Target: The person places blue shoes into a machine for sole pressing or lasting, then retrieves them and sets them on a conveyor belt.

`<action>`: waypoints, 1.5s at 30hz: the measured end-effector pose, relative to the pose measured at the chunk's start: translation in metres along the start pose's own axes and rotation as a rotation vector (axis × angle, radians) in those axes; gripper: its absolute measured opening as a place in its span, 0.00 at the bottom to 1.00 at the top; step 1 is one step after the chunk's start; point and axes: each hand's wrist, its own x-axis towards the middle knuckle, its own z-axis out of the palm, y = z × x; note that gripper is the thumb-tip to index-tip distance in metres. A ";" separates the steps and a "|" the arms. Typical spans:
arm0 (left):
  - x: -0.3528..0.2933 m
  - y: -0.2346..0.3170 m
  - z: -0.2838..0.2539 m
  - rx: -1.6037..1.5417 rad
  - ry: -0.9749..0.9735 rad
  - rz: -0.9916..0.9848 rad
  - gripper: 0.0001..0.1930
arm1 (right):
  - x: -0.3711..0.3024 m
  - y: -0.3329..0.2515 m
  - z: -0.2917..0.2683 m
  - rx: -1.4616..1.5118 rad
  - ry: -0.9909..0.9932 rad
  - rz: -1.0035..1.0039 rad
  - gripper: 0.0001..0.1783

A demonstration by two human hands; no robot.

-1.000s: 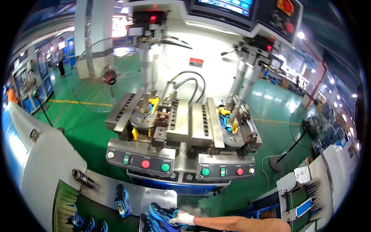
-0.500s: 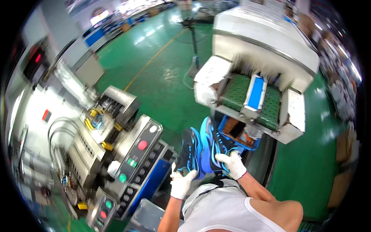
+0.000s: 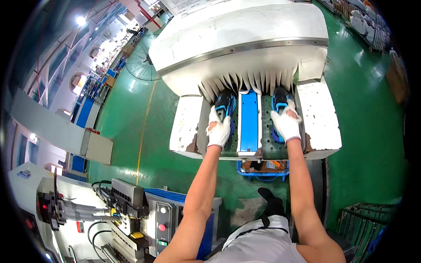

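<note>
Both my hands wear white knit gloves and reach forward to a white tunnel machine (image 3: 245, 26). My left hand (image 3: 219, 130) is closed round the heel end of a black and blue sneaker (image 3: 225, 101) on the left green perforated belt. On the right belt (image 3: 269, 150), my right hand (image 3: 287, 124) grips the ankle part of a matching sneaker (image 3: 277, 135). Both toes point into the opening and touch the hanging strip curtain (image 3: 258, 81). A blue-topped divider (image 3: 249, 122) runs between the belts. My gloves hide much of both shoes.
Under the belts' near end stands a blue crate (image 3: 264, 176) with odds and ends inside. A control panel (image 3: 163, 228) and machine with hoses are at lower left. A large fan (image 3: 142, 59) stands behind, and a metal rack (image 3: 366, 225) at lower right.
My view has turned toward the tunnel machine. Both hands have carried the sneakers from in front of my body onto the two belts, one on each side of the divider.
</note>
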 end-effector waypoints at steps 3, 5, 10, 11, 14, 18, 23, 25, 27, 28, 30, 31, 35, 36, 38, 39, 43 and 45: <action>0.034 0.029 0.003 -0.115 -0.100 -0.135 0.43 | 0.049 0.001 0.004 -0.164 0.112 -0.037 0.47; 0.010 0.018 -0.013 -0.126 -0.080 -0.122 0.43 | 0.033 -0.029 0.011 -0.087 0.119 -0.093 0.45; -0.192 -0.060 -0.041 -0.352 0.028 -0.153 0.25 | -0.134 -0.067 0.082 0.847 -0.175 -0.507 0.30; -0.259 -0.083 -0.045 -0.343 -0.081 -0.318 0.25 | -0.164 -0.051 0.112 0.752 -0.488 -0.430 0.30; -0.463 -0.137 -0.079 -0.137 -0.258 -0.888 0.22 | -0.236 0.003 0.194 0.256 -1.257 -0.023 0.33; -0.806 -0.121 -0.146 0.379 -0.019 -1.580 0.18 | -0.320 0.083 0.258 -0.168 -1.518 -0.473 0.32; -1.052 0.063 -0.227 0.507 1.177 -2.234 0.20 | -0.361 0.089 0.295 -0.566 -1.551 -0.719 0.32; -1.116 0.086 -0.274 0.535 1.197 -2.257 0.21 | -0.409 0.070 0.342 -0.597 -1.557 -0.714 0.33; -1.151 0.097 -0.333 0.426 0.971 -2.364 0.27 | -0.469 0.044 0.323 -0.634 -1.513 -0.787 0.32; -1.184 0.094 -0.328 0.520 0.957 -2.248 0.29 | -0.494 0.032 0.310 -0.635 -1.475 -0.840 0.30; -1.180 0.045 -0.356 0.440 1.006 -2.066 0.28 | -0.522 0.007 0.296 -0.783 -1.442 -1.352 0.26; -1.171 0.050 -0.364 0.263 1.097 -1.928 0.28 | -0.527 -0.009 0.318 -1.112 -1.366 -2.240 0.31; -1.170 0.061 -0.237 0.282 0.527 -2.339 0.22 | -0.609 -0.055 0.272 -1.220 -1.409 -1.442 0.42; -1.144 0.066 -0.236 0.308 0.289 -2.359 0.17 | -0.608 -0.064 0.258 -1.238 -1.473 -1.419 0.43; -1.171 0.052 -0.221 0.216 0.055 -2.458 0.14 | -0.609 -0.026 0.276 -1.122 -1.493 -1.396 0.40; -1.168 0.050 -0.215 0.213 0.064 -2.398 0.17 | -0.599 -0.026 0.276 -1.244 -1.464 -1.415 0.42; -1.176 0.061 -0.235 0.132 0.191 -2.317 0.36 | -0.646 -0.035 0.252 -1.246 -1.486 -1.570 0.38; -1.150 0.077 -0.258 0.042 0.471 -2.271 0.42 | -0.674 -0.035 0.251 -1.245 -1.510 -1.647 0.37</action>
